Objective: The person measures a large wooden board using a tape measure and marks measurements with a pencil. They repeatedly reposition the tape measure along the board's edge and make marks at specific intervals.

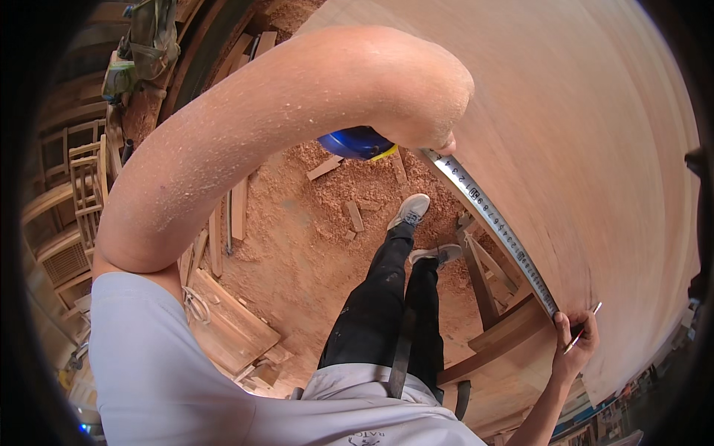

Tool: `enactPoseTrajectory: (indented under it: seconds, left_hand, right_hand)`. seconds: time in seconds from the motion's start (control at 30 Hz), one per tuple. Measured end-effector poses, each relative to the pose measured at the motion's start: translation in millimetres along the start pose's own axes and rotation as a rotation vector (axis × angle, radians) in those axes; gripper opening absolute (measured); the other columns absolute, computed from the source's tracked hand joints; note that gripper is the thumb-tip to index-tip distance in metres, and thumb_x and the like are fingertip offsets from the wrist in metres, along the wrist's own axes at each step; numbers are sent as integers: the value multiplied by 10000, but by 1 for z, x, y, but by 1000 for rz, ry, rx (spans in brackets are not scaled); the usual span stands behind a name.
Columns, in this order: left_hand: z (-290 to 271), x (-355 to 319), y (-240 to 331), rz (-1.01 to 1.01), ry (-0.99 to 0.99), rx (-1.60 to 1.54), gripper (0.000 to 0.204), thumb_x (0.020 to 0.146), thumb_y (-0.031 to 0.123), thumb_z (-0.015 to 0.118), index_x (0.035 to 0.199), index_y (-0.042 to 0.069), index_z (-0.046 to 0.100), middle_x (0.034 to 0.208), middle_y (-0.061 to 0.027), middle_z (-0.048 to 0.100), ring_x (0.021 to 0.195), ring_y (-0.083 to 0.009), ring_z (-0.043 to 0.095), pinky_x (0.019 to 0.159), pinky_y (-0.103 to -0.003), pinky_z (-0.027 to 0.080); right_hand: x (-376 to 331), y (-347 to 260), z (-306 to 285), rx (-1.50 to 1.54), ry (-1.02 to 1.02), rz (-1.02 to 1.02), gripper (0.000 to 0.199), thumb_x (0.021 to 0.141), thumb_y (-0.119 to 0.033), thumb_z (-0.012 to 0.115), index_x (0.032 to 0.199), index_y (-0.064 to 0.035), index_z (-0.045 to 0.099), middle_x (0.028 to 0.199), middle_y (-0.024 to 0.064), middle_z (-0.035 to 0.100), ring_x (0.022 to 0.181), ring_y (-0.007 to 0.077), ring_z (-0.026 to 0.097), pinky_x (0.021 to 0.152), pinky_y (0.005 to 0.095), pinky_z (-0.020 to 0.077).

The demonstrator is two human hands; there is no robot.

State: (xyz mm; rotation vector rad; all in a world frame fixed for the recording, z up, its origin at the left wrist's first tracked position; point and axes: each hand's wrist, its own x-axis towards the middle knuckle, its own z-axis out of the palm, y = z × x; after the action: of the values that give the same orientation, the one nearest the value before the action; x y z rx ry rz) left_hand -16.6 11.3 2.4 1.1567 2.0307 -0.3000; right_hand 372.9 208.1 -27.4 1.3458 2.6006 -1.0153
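Observation:
My left arm reaches across the view, and the forearm hides most of my left hand (pixel 435 137). A blue tape measure case (pixel 355 143) with a yellow edge shows below it, in that hand's grip. The metal blade (pixel 494 219) runs along the near edge of a large wooden sheet (pixel 587 163). At the blade's far right end, my right hand (pixel 578 340) pinches it against the sheet's edge. A thin pencil (pixel 583 327) sticks out between the fingers of the same hand.
Sawdust and wood offcuts (pixel 354 215) cover the floor around my feet (pixel 409 212). Wooden framing (pixel 506 334) stands under the sheet. Boards (pixel 234 320) lie at the left, with wooden chair frames (pixel 88 178) beyond. A clear bag (pixel 152 41) hangs at the upper left.

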Motion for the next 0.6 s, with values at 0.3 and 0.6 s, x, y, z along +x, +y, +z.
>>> enactPoseTrajectory:
  seconds: [0.3, 0.6]
  left_hand:
    - [-1, 1, 2, -27, -42, 28, 381, 942, 317, 678, 758, -6, 756, 549, -127, 611, 481, -199, 620, 442, -316, 500]
    - [-4, -1, 6, -81, -50, -5, 344, 931, 311, 692, 809, -2, 766, 601, -134, 645, 545, -201, 657, 509, -326, 538]
  right_hand:
    - [0, 0, -1, 0, -10, 4, 368, 846, -180, 830, 744, -61, 496, 685, -68, 429, 651, 49, 357, 585, 211, 272]
    - [0, 0, -1, -5, -17, -14, 356, 851, -175, 824, 761, -56, 500, 702, -55, 453, 664, 59, 369, 601, 213, 292]
